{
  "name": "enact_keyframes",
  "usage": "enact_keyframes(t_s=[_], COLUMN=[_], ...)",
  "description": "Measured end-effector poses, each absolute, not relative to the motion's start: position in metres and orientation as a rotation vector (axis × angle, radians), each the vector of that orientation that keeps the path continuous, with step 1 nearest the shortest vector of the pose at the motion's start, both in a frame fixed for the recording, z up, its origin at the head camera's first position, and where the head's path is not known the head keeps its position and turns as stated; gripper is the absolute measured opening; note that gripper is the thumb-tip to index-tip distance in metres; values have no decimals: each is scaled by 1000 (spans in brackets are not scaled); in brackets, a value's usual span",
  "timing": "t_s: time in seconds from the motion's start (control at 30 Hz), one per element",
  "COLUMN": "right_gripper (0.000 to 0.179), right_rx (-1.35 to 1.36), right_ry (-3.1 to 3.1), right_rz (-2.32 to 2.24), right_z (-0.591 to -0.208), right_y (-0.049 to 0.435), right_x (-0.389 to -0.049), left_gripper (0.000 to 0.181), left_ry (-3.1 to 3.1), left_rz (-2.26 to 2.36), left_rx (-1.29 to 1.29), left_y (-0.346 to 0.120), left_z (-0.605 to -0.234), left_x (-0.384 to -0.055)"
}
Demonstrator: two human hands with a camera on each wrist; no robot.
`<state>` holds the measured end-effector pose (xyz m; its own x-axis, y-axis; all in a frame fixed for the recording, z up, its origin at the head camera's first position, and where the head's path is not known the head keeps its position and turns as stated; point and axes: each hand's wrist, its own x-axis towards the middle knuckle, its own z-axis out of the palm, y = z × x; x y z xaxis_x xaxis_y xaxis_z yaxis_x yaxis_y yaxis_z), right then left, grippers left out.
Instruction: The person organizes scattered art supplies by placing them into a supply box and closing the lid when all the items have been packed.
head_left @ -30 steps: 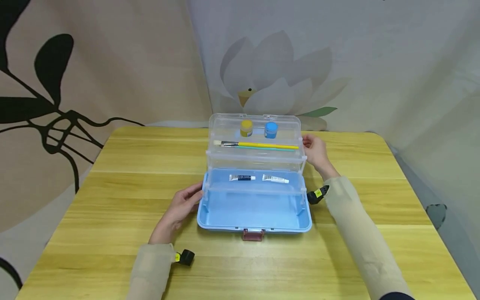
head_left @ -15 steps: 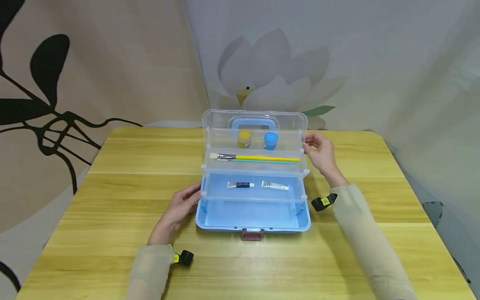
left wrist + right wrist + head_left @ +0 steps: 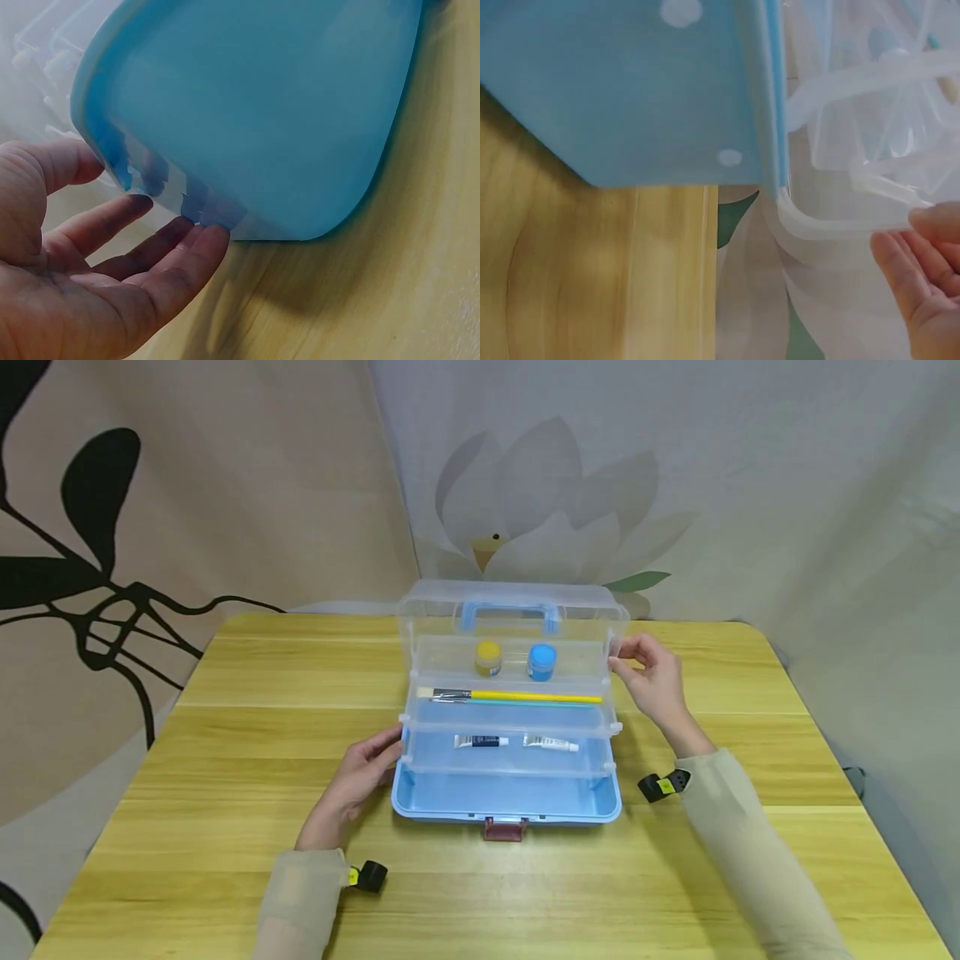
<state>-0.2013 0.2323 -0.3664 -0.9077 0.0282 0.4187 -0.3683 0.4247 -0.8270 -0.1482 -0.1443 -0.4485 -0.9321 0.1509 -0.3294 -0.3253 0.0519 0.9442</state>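
A blue plastic storage box stands on the table with its clear lid raised. My right hand pinches the lid's right edge between thumb and fingers. My left hand rests against the box's left side, fingertips on the outer wall and thumb by the rim in the left wrist view. Clear tiered trays hold a yellow paint jar, a blue paint jar, a yellow paintbrush with a thin green one beside it, a dark paint tube and a white paint tube.
A reddish latch hangs at the box's front. The wooden table reaches back to a patterned cloth. A blue handle shows through the lid. Small black cameras sit on both wrists.
My right hand has brought the lid up and forward, and moved slightly towards me. The trays with jars, brushes and tubes have lowered and slid towards the front. The left hand stays put.
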Motion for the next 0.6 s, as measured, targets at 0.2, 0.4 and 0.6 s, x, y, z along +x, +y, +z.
enact_keyframes(t_s=[0.2,0.4,0.6], right_gripper=[5,4,9], right_rx=[346,481,540], right_ry=[-2329,-2277,-2279], right_rz=[1370,1318,1344], right_z=[-361,-373,-386], right_y=[234,243,255], right_x=[-190,-183,-173], left_gripper=[47,47,61], left_ry=[1999,1997,1917], left_rz=[1940,1912,1883], left_rx=[-185,-200,-189], left_y=[-143,-143,-146], left_z=[-447,-445,-434], left_x=[-148,-146,-144])
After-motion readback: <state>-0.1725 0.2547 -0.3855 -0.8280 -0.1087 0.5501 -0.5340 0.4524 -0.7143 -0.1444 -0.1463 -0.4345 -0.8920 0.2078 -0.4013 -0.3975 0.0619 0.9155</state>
